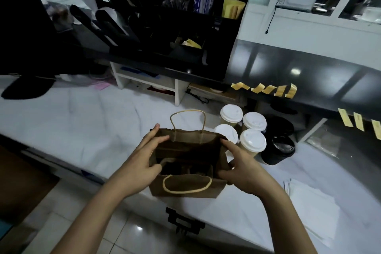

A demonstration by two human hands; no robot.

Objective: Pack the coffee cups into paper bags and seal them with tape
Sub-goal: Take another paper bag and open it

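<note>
A brown paper bag (186,188) with rope handles stands open on the white marble counter (82,121). My left hand (142,159) grips its left side, thumb inside the mouth. My right hand (239,169) grips the right side the same way, so the mouth is spread wide. A cardboard divider shows inside the bag. Several coffee cups with white lids (252,141) stand just right of the bag, touching one another. Beside them are black-lidded cups (282,146). Yellow tape strips (268,89) hang from the dark shelf edge behind.
A black organiser (165,16) with lids and sleeves stands at the back. A white shelf unit (144,80) sits beneath it. White paper sheets (313,208) lie at the right front. More tape strips (358,120) hang far right. A person works behind the window at top right.
</note>
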